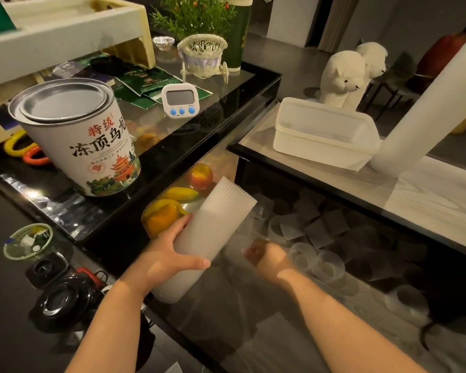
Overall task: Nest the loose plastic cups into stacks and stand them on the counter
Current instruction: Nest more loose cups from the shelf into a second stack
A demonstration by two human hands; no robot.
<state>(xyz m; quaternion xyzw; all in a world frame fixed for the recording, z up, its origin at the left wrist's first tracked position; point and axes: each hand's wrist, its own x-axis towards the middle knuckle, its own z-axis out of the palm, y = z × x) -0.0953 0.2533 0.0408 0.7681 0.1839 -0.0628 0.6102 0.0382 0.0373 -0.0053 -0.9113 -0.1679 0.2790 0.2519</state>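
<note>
Two bare forearms reach forward over a dark, glossy glass counter (172,146) in a dimly lit room. Nearest on the left, below the counter edge, sit black lens-like gear (65,300) and a small green basket (28,240). The left hand (170,257) grips a long stack of nested cups (213,232), cloudy white plastic with fine ribbing, tilted so its open rims point up and away; the thumb lies across the front of the stack, and the fingers wrap behind it, fingertips showing at its upper left side. Just right of the stack, the right hand (267,254) is motion-blurred, its fingers curled; whether it holds a cup cannot be told. Beyond and to the right of that hand, many loose cups (315,238), clear and scattered on their sides, lie in a shadowed recess under a pale wood-grain shelf (428,200). Plastic fruit (183,195) shows through the glass beside the stack. Farther back on the counter stand a large printed tea tin (78,141), a white timer (179,99) with blue buttons, and a wicker cart (202,55) ornament. On the shelf rest a white tub (320,133), a tall leaning roll (425,103), and two plush toys (345,76).
</note>
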